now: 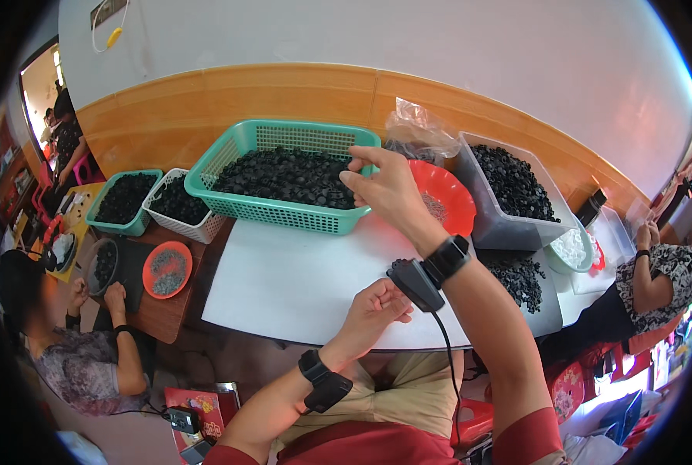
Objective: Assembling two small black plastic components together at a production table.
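Observation:
My right hand (pixel 388 188) is over the right end of a green plastic basket (pixel 284 217). Its thumb and fingertips are apart, and I see nothing between them. Many small black parts (pixel 284 177), round-looking, fill the basket's floor. My left hand (pixel 371 316) is lower, above the front of the white tabletop (pixel 284 279). Its fingers are curled into a pinch; whatever they hold is too small to make out. Behind my right hand, a red scalloped dish (pixel 458 198) contains small greyish pieces (pixel 434 207), partly hidden by the hand.
A clear bin (pixel 516 225) of black parts stands right, with loose black parts (pixel 520 280) before it. Smaller baskets, one green (pixel 132 229) and one white (pixel 198 231), stand left, near an orange dish (pixel 167 293). People sit at left (pixel 82 364) and right (pixel 664 287). A cable (pixel 450 349) hangs from my right wrist.

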A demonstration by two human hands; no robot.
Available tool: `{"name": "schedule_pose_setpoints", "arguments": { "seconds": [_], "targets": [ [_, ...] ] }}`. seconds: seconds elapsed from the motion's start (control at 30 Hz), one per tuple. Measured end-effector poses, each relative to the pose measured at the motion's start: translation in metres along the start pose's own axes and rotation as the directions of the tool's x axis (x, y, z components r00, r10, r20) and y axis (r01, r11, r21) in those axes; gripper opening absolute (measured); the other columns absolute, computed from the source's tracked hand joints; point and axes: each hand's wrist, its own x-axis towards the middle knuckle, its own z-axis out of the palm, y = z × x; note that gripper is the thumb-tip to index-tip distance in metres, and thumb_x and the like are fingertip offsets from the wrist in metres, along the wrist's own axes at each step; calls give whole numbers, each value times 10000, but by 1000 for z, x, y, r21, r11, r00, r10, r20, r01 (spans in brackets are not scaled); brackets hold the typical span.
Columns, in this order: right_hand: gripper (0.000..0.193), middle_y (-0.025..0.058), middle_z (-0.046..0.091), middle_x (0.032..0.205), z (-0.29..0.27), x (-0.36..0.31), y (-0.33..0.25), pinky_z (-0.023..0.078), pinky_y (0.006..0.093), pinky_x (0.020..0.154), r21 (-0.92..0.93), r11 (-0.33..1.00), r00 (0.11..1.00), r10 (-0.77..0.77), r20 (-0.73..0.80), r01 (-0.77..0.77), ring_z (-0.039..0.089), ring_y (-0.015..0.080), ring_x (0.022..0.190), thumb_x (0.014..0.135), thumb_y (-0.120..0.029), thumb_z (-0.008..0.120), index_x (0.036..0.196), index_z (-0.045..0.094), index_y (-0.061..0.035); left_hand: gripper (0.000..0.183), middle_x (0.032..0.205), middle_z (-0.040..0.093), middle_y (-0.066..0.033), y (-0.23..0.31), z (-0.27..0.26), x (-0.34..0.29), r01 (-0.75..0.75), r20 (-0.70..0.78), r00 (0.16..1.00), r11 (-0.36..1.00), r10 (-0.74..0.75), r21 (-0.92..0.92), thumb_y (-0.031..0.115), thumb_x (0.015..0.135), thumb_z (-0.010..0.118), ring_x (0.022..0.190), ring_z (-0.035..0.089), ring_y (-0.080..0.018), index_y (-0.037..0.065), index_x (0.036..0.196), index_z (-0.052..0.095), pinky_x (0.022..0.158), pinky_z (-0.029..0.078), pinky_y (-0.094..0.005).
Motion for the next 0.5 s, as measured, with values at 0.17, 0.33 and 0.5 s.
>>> {"name": "schedule_pose_setpoints", "arguments": {
  "seconds": [0.17,0.33,0.5],
  "targets": [
    [370,195,723,1118,-19,2,14,553,416,798,-332,942,996,-26,90,55,717,305,896,870,-159,743,1179,705,41,249,1124,671,-55,-3,-1,2,-18,11,1000,1000,18,-3,136,1017,658,953,640,-118,18,1230,609,840,562,-290],
    [238,127,698,971,-68,-28,33,522,348,662,-498,859,993,-103,63,121,663,201,713,877,-127,744,1055,726,29,201,1209,683,-109,-1,0,0,-16,-33,999,998,18,63,50,1001,631,941,647,-132,8,1198,629,824,573,-305],
    [211,166,693,1103,-123,-48,37,543,455,859,-697,710,995,-90,45,95,694,348,998,883,-184,719,1032,750,-37,204,1218,680,-109,1,-1,-1,-4,4,1000,994,4,111,82,999,660,942,649,-133,13,1189,639,834,576,-312]
  ]
}}
